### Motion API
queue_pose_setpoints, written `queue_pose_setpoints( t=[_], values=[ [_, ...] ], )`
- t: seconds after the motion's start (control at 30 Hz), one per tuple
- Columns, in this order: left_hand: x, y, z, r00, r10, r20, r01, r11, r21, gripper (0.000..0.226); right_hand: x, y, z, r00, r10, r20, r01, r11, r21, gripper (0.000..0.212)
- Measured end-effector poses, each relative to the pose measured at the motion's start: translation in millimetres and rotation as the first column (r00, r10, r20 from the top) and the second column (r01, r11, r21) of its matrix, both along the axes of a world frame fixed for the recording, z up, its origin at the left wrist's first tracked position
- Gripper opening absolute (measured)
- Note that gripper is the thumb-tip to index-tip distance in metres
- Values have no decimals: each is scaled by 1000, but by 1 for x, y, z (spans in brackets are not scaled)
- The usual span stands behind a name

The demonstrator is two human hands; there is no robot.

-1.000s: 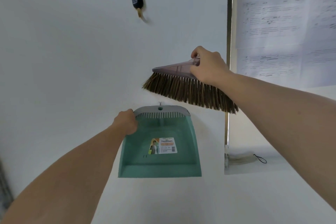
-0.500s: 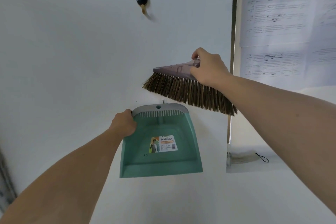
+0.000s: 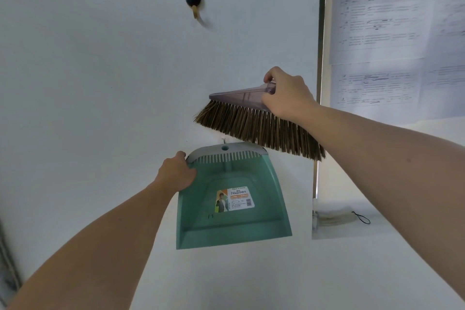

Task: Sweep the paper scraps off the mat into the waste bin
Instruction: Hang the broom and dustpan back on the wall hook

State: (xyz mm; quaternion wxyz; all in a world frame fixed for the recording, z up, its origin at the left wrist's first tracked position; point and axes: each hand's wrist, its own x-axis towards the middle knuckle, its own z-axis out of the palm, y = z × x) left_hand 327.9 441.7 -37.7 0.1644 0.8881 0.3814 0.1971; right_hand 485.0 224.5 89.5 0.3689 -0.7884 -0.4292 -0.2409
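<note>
No paper scraps, mat or waste bin show, so we judge all sweeping is left. Our left hand (image 3: 176, 175) curls round the upper left rim of the green plastic dustpan (image 3: 198, 224) against the wall (image 3: 100, 83). Just above it, our right hand (image 3: 286, 98) grips the brown-bristled, grey-backed brush (image 3: 251, 126). A metal strip (image 3: 323, 33) stands right of the dustpan; leftward seems freer.

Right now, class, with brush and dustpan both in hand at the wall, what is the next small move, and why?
Probably draw the dustpan away from the wall with the left hand and turn toward the mat. Its hanging hole sits just below the small wall pin, so it looks unhooked; the right hand grips the brush; no mat, scraps or bin are in view.
</note>
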Motion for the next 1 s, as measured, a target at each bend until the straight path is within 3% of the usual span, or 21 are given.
queue_pose_setpoints(
  t=[0.3, 0.37, 0.47, 0.57, 0.8, 1.0],
  values=[
    [3, -5, 3, 996, -14, 84, 16, 1000, -17, 59, 4, 2, 0, 999, 37, -9, -37, 999, 3, 38],
    [3, 0, 9, 977, -2, 212, -6, 999, 40, 61, 5, 2, 1, 997, 81, -6, -81, 997, 3, 39],
    [2, 5, 30, 875, -54, 480, 1, 994, 110, 58, 7, 3, 5, 987, 163, -1, -163, 987, -11, 38],
    [3, 7, 55, 798, -182, 574, 77, 976, 203, 60, 8, 12, 9, 973, 232, -1, -232, 972, -25, 37],
    [5, 10, 83, 872, -330, 362, 113, 854, 507, 71, 10, 53, 14, 942, 334, -16, -335, 941, -42, 36],
    [21, 27, 80, 888, -330, 322, 146, 863, 483, 47, 24, 82, 5, 932, 363, -2, -361, 927, -106, 39]
  ],
)
